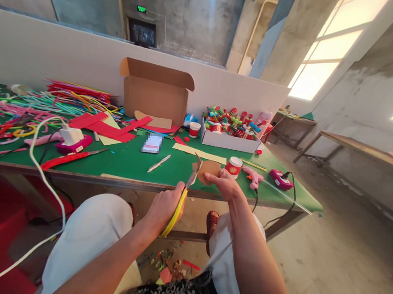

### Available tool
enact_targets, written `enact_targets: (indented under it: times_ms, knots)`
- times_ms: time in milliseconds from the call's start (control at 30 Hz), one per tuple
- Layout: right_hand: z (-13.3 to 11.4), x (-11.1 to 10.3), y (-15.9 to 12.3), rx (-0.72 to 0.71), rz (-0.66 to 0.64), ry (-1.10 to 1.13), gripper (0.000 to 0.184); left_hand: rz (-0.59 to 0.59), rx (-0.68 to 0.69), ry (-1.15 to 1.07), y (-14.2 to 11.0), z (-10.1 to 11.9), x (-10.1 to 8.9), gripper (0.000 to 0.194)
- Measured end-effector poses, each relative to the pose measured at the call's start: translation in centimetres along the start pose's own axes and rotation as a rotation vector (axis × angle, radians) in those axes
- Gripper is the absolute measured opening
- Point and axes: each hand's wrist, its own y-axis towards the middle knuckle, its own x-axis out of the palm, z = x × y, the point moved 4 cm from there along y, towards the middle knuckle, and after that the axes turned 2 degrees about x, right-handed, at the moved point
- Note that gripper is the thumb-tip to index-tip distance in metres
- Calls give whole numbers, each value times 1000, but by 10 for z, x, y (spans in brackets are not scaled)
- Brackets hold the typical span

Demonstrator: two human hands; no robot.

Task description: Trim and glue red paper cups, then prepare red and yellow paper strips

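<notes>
My left hand [164, 207] is closed round the yellow handles of a pair of scissors [176, 214], whose blades point up and away from me. The blades are parted at the left edge of a small brown piece of cardboard [209, 171] with a rounded outline. My right hand [226, 184] pinches that cardboard from the right, thumb on top, over the table's front edge. Just behind my right hand stands a red and white paper cup [233, 167]. A pink glue gun [252, 177] lies to its right, and a white craft knife [159, 163] lies left of the scissors.
On the green table [128, 163] are a phone [152, 143], red paper strips [122, 132], pipe cleaners [64, 100] and red-handled scissors [67, 159]. A cardboard box [155, 96] stands open behind. A white box [230, 141] holds colourful figures. A white cable [50, 187] hangs at left.
</notes>
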Motion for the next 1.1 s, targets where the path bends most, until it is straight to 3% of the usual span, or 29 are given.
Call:
enact_targets:
  times_ms: [200,367,600,800,1100]
  knots:
    - [19,21,9,-43,220,244,48,81,-79,1,5,1,-1,24]
    - [24,39,12,-100,280,321,45,127,-108,71,7,1,1,28]
    - [28,36,10,-43,154,193,46,184,-104,87,8,-9,4,29]
    - [29,29,10,-3,124,116,49,199,-55,140,7,-7,1,27]
    - [22,22,9,16,108,101,48,121,-54,101,3,-4,-2,29]
